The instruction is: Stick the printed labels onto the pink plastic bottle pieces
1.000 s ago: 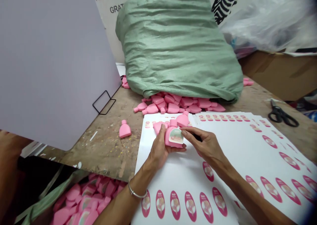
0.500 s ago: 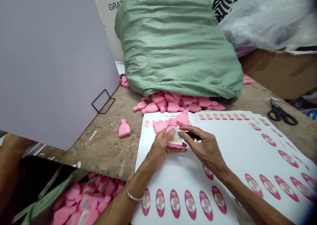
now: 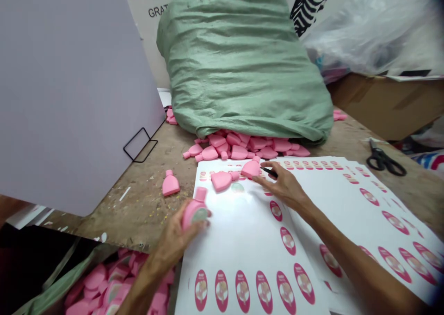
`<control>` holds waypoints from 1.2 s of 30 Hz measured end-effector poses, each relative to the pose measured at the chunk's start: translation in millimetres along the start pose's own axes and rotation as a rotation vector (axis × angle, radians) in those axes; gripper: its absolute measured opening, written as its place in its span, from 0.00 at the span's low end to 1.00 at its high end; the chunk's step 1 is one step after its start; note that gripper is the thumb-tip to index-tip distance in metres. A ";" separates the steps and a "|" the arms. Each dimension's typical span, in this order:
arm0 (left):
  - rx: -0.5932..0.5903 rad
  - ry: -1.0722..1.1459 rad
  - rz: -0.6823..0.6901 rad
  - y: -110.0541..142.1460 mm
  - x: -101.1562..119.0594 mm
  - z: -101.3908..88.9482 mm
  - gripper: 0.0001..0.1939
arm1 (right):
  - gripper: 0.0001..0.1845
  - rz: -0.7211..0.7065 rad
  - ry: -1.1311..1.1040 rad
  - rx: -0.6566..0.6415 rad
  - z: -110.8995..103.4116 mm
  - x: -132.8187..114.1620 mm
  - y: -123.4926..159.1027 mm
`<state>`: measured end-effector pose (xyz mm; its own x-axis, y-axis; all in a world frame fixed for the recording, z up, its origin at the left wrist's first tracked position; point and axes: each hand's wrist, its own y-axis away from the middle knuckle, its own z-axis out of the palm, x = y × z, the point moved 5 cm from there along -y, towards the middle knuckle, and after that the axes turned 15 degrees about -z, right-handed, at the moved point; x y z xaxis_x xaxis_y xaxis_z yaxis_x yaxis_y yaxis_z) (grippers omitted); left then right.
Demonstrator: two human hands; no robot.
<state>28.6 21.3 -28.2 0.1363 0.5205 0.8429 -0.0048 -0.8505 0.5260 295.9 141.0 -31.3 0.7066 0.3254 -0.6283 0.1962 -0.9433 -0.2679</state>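
Observation:
My left hand (image 3: 176,229) is closed round a small pink plastic bottle (image 3: 194,212) with a pale greenish label on its front, held low over the left edge of a sticker sheet (image 3: 236,231). In my right hand (image 3: 282,183) is a slim black tool (image 3: 269,172), its kind partly hidden by the fingers. Those fingertips reach the side of another pink bottle (image 3: 250,168) lying on the sheet; whether they grip it I cannot tell. Left of it lies a third pink bottle (image 3: 222,181), with a pale sticker (image 3: 237,187) just below its neck.
Behind the sheets, a big green sack (image 3: 243,70) spills pink bottles (image 3: 239,151). A lone bottle (image 3: 170,183) and a black wire stand (image 3: 140,146) are at left, black scissors (image 3: 385,161) at right. More bottles (image 3: 114,282) fill a bag below the table edge.
My left hand has carried its bottle down and left, away from my right hand. My right hand has moved slightly up, to the bottle on the sheet, still with the black tool.

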 end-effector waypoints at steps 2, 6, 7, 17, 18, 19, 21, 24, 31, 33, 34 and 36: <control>0.363 -0.167 0.056 -6.3 -12.1 -44.4 0.19 | 0.36 -0.027 0.220 -0.016 2.5 4.1 -10.1; 0.722 -0.479 0.232 -12.4 -11.4 -79.0 0.29 | 0.33 -0.020 0.417 -0.079 17.4 5.4 -23.2; 0.750 -0.509 0.268 -11.1 -5.4 -76.0 0.31 | 0.31 -0.019 0.424 -0.074 19.6 5.9 -24.6; -0.316 0.336 -0.029 -26.6 33.5 76.2 0.24 | 0.31 -0.292 -0.004 -0.016 1.4 -43.3 42.9; -0.371 0.396 -0.030 -28.6 32.1 85.4 0.24 | 0.32 -0.348 -0.047 -0.076 1.3 -54.0 52.5; -0.401 0.423 -0.022 -30.6 30.3 91.4 0.25 | 0.33 -0.372 -0.092 -0.137 1.7 -60.9 59.2; -0.367 0.414 0.009 -35.6 26.1 93.5 0.23 | 0.30 -0.315 -0.147 -0.207 2.6 -59.9 60.8; -0.213 0.331 0.046 -46.8 23.0 83.3 0.23 | 0.17 -0.170 -0.087 -0.133 5.5 -34.4 40.6; -0.076 0.232 0.063 -71.8 21.0 74.2 0.22 | 0.08 -0.392 0.401 -0.008 36.2 -15.3 7.7; -0.080 0.211 0.072 -73.2 19.1 74.9 0.22 | 0.09 -0.416 0.431 -0.004 39.4 -15.7 9.4; -0.080 0.203 0.073 -73.3 18.1 75.0 0.22 | 0.09 -0.423 0.425 -0.004 39.6 -15.9 10.6; -0.079 0.191 0.065 -73.1 16.8 74.8 0.23 | 0.08 -0.426 0.377 -0.010 38.8 -15.9 12.3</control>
<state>105.4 86.5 -61.0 -0.0572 0.4757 0.8778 -0.0865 -0.8783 0.4703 260.7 126.8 -53.0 0.7571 0.6329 -0.1618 0.5221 -0.7351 -0.4324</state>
